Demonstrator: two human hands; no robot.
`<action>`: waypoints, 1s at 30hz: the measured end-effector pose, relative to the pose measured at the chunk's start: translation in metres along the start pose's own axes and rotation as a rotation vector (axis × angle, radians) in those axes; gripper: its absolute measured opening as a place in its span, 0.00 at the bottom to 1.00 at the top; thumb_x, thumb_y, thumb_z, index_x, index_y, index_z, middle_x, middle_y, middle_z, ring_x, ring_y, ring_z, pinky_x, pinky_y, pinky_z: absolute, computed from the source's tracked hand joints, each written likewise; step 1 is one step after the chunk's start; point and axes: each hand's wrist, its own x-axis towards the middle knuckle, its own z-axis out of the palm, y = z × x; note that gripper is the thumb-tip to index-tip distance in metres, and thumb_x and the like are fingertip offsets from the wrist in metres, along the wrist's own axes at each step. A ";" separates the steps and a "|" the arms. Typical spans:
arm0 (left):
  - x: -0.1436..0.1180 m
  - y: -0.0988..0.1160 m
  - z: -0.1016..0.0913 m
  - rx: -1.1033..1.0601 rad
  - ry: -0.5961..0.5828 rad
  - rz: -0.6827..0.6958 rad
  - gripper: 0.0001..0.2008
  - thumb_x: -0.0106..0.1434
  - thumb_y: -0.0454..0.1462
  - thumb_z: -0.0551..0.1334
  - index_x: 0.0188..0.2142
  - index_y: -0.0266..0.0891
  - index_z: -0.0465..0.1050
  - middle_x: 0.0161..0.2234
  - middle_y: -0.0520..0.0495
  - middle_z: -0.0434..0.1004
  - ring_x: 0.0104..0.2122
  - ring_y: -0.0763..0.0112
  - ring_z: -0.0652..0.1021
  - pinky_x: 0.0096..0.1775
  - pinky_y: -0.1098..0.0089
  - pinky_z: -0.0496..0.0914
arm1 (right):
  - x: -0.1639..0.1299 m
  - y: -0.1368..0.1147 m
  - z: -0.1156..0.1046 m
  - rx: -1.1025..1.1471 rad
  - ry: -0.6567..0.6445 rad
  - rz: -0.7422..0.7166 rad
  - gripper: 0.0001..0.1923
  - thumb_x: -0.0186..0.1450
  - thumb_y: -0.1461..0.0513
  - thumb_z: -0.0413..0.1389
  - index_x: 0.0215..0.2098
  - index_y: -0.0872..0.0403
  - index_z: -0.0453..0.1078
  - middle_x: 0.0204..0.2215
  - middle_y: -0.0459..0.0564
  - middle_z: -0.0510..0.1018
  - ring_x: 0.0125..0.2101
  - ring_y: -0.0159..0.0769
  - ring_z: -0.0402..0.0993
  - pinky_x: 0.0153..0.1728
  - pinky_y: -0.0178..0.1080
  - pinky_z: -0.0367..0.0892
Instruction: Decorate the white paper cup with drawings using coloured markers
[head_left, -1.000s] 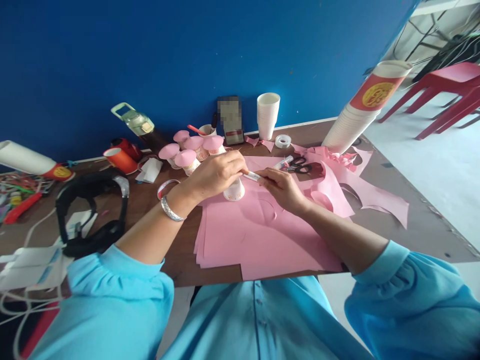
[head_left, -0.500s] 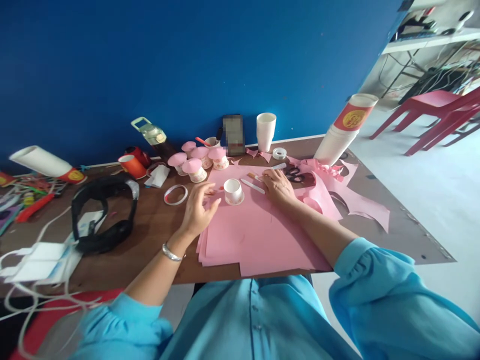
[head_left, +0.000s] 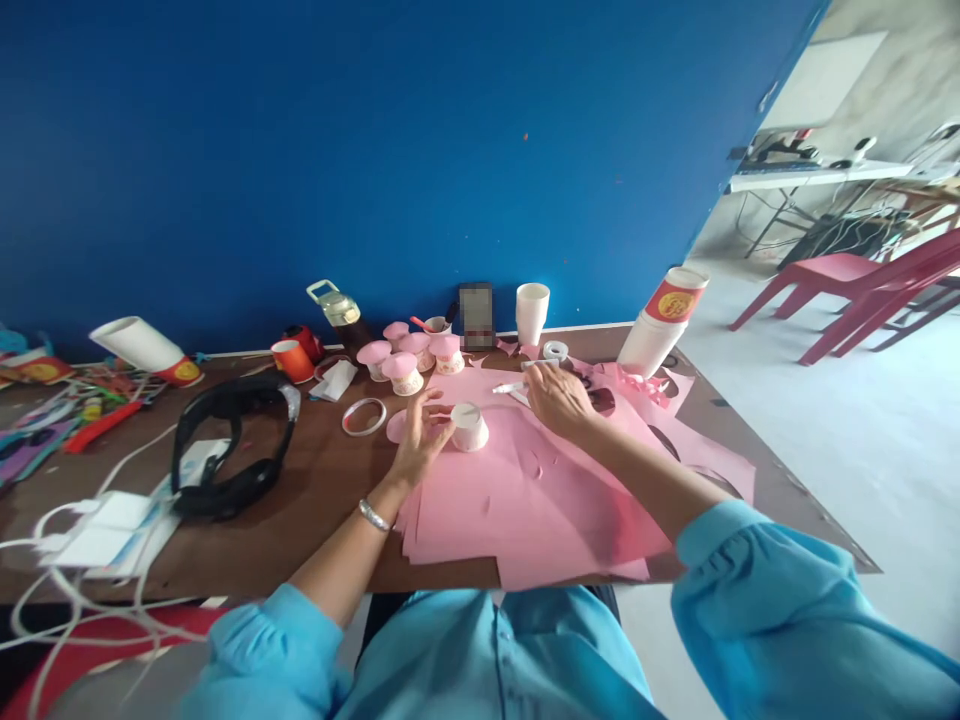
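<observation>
Left hand (head_left: 420, 440) has closed in on the upturned paper cup (head_left: 469, 430) since half a second ago, and a white stick (head_left: 508, 387) now pokes out of the right hand (head_left: 555, 400), which lay flat then. Right-hand fingers look closed on that stick; blur hides whether it's the same one seen lying on the paper. Left-hand fingers are spread and loosely curved, tips at the cup's left wall; not gripping, and can't tell if contact is firm. My read: with one hand at the cup and the stick up in the other, the cup is the piece being worked on.

Cup stands base up, bare on top, at the far left part of the pink sheets (head_left: 525, 520). Loose pink round piece (head_left: 396, 428) sits just left of the left hand, partly covered by it.

Farther left, five pink-topped cups (head_left: 403, 372) stand clustered; red-and-white ring (head_left: 364, 417) lies nearer on the table (head_left: 322, 540). Far side, by the wall: phone (head_left: 476, 310), face pixelated, then white cup stack (head_left: 532, 318). Tape roll (head_left: 555, 350) lies just right of that stack. Far right, red-labelled cup stack (head_left: 652, 335) leans by pink scraps (head_left: 709, 445).
</observation>
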 end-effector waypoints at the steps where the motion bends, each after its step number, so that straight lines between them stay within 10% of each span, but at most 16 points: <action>1: 0.000 0.000 -0.001 -0.015 0.016 -0.020 0.29 0.66 0.52 0.67 0.61 0.46 0.63 0.62 0.35 0.71 0.51 0.60 0.83 0.53 0.56 0.80 | 0.013 0.008 -0.008 -0.019 0.003 -0.005 0.19 0.76 0.65 0.45 0.59 0.58 0.71 0.50 0.64 0.82 0.49 0.49 0.77 0.44 0.43 0.69; 6: 0.001 -0.003 -0.010 -0.051 -0.012 -0.110 0.31 0.65 0.57 0.67 0.59 0.43 0.65 0.45 0.41 0.81 0.47 0.57 0.83 0.54 0.54 0.77 | 0.084 0.026 -0.022 -0.118 -0.098 -0.049 0.32 0.75 0.65 0.48 0.76 0.52 0.53 0.45 0.62 0.85 0.41 0.49 0.82 0.39 0.43 0.70; 14: 0.002 -0.008 -0.012 -0.020 -0.103 -0.193 0.25 0.68 0.60 0.62 0.53 0.46 0.71 0.45 0.42 0.82 0.41 0.56 0.82 0.47 0.55 0.75 | 0.132 0.009 0.013 -0.213 -0.185 -0.157 0.38 0.73 0.71 0.42 0.80 0.56 0.42 0.51 0.70 0.82 0.48 0.53 0.83 0.44 0.47 0.72; 23: 0.006 -0.010 -0.011 0.038 -0.093 -0.228 0.28 0.71 0.62 0.55 0.51 0.42 0.69 0.41 0.43 0.80 0.41 0.56 0.81 0.48 0.54 0.75 | 0.127 0.008 0.029 -0.152 -0.189 -0.160 0.33 0.75 0.68 0.43 0.78 0.59 0.50 0.53 0.71 0.81 0.49 0.54 0.82 0.45 0.48 0.73; 30: 0.005 -0.013 -0.014 0.116 -0.082 -0.140 0.25 0.73 0.59 0.55 0.50 0.41 0.72 0.42 0.43 0.81 0.39 0.60 0.81 0.45 0.59 0.76 | 0.069 0.006 0.012 -0.002 0.003 -0.114 0.31 0.75 0.70 0.41 0.75 0.60 0.56 0.50 0.66 0.83 0.43 0.48 0.82 0.38 0.42 0.69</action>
